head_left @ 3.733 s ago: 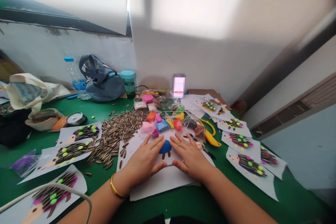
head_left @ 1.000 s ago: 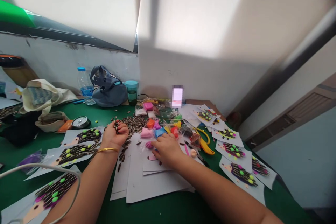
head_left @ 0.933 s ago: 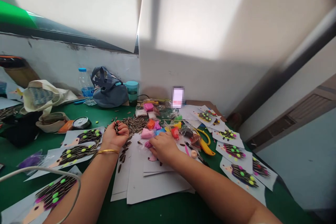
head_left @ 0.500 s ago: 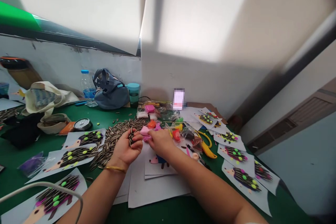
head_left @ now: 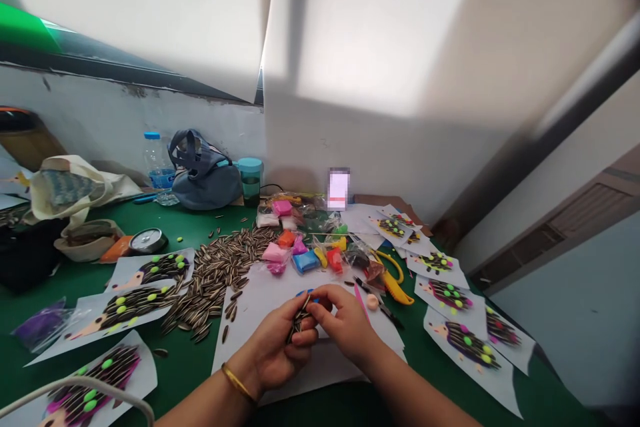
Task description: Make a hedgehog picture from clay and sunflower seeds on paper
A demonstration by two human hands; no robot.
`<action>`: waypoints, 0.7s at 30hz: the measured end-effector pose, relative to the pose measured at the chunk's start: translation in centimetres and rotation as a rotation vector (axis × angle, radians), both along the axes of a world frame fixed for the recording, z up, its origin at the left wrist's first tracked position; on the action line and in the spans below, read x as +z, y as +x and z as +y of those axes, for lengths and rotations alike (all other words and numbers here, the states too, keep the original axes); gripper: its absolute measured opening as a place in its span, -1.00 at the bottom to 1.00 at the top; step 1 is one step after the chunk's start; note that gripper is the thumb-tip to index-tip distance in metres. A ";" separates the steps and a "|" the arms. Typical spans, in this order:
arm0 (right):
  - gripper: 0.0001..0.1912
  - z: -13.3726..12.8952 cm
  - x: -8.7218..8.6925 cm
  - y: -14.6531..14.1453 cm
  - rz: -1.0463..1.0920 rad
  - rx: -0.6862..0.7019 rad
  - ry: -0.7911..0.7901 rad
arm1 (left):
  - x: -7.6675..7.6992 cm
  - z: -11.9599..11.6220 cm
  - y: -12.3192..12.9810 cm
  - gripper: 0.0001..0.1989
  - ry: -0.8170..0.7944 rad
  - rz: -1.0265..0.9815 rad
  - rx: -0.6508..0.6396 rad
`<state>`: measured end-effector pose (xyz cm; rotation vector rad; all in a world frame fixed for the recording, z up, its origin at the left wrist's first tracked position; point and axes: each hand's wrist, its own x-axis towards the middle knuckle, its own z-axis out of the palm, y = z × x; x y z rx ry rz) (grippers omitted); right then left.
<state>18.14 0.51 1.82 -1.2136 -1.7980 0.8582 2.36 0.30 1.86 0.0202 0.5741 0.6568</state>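
Observation:
Cupped in my left hand (head_left: 283,340) is a small bunch of striped sunflower seeds (head_left: 299,321), its fingers curled round them. My right hand (head_left: 345,323) meets it, thumb and forefinger pinched on a seed at the top of the bunch. Both hands are over white paper sheets (head_left: 240,340). A bit of blue clay (head_left: 307,295) on the paper shows behind the fingers; the rest of that picture is hidden. Left of the paper lies a big heap of sunflower seeds (head_left: 220,273), with a few stray ones on the sheet's edge.
Behind the hands lie bags of coloured clay (head_left: 306,261) and yellow-handled scissors (head_left: 399,287). Finished hedgehog pictures (head_left: 467,347) line the right side, others (head_left: 130,307) the left. A blue bag (head_left: 207,185), a bottle (head_left: 161,177) and a lidded cup (head_left: 251,180) stand at the wall. A white cable (head_left: 75,381) crosses the lower left.
My left hand has moved from the seed heap rightward and nearer, carrying seeds. My right hand has come back from the clay bags to meet it. The view has shifted slightly.

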 end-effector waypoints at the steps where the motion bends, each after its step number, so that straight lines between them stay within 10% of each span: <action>1: -0.84 0.0 -0.2 0.0 0.037 -0.002 -0.024 | 0.0 -0.2 0.1 -0.68 0.009 0.029 0.000; 21: -0.77 -0.8 -1.8 0.8 0.098 0.034 0.169 | -0.2 -1.4 0.8 -0.68 0.129 0.091 -0.028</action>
